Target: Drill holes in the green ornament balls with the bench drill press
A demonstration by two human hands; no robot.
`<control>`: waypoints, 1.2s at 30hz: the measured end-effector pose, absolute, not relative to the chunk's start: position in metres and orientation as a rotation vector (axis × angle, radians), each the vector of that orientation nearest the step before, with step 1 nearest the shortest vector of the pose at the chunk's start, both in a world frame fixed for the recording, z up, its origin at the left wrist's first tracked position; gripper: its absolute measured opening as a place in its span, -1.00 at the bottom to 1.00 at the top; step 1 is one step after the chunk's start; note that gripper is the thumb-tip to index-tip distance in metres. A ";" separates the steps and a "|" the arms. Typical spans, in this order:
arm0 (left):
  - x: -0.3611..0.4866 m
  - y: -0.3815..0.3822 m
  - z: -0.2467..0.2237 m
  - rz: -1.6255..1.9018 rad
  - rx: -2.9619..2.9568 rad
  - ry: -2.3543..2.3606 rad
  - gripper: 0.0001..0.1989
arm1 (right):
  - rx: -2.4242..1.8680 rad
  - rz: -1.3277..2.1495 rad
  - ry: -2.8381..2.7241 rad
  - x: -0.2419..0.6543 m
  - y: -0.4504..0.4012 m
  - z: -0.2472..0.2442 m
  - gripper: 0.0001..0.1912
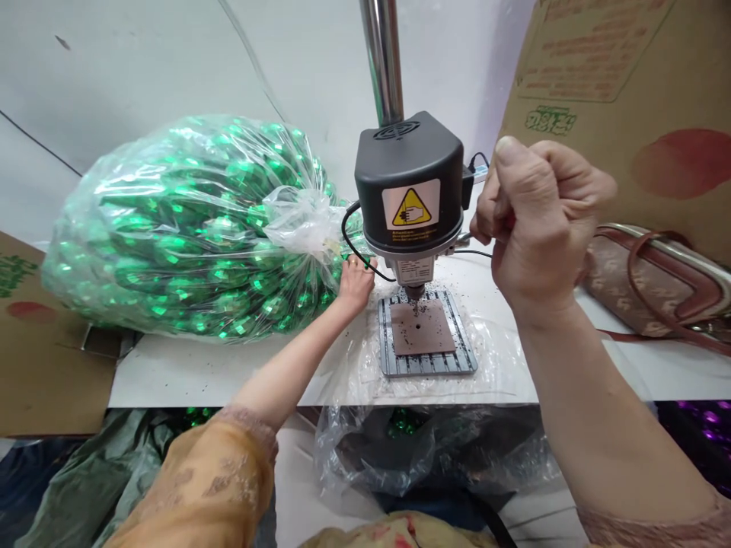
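A small bench drill press (409, 186) with a black motor housing stands before me, its chuck (415, 291) above a slotted metal base (388, 358). On that base lies a brown square plate (442, 335) with a dark hole, sprinkled with dark bits. My left hand (357, 283) reaches between the press and a knotted clear bag (188, 228) of shiny green pieces; its fingers look apart, their tips partly hidden. Raised at the right of the press, my right hand (540, 209) is closed in a fist near the metal lever (464, 240). Whatever it grips is hidden.
Cardboard boxes stand at right (617, 129) and left (51, 342). A patterned handbag (640, 285) rests on the white table (188, 377) at right. Clear plastic sheeting (354, 449) hangs over the front edge. A black cable (348, 228) loops beside the press.
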State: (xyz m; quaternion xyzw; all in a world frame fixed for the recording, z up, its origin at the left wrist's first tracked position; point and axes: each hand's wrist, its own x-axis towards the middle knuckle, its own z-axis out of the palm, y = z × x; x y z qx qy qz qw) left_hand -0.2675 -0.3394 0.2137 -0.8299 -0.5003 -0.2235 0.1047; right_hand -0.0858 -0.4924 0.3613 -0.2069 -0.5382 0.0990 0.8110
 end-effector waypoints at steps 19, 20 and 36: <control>-0.247 -0.447 0.175 -2.278 -2.975 -1.767 -0.49 | -0.360 0.214 -1.141 -0.083 -0.484 0.361 -0.47; -0.246 -0.447 0.174 -2.222 -2.983 -1.745 -0.51 | -0.360 0.212 -1.141 -0.083 -0.484 0.360 -0.48; -0.237 -0.453 0.156 -2.043 -3.124 -1.541 -0.49 | -0.457 0.005 -1.077 -0.090 -0.495 0.333 -0.44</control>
